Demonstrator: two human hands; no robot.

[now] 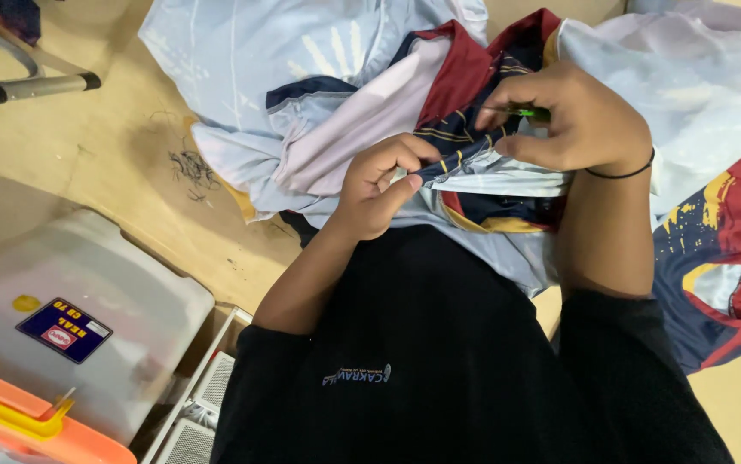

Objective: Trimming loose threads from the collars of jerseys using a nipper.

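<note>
A pale blue and white sports shirt with dark red and navy trim lies bunched on the wooden table in front of me. My left hand pinches a navy striped edge of the shirt between thumb and fingers. My right hand is closed around a small green tool, held at the same striped trim just above the left hand. A thin black band circles my right wrist. Both forearms come out of black sleeves.
A second garment in red, navy and yellow lies at the right. A clear plastic box with an orange lid edge sits at lower left. Loose dark thread clippings lie on the table. A metal bar crosses the top left.
</note>
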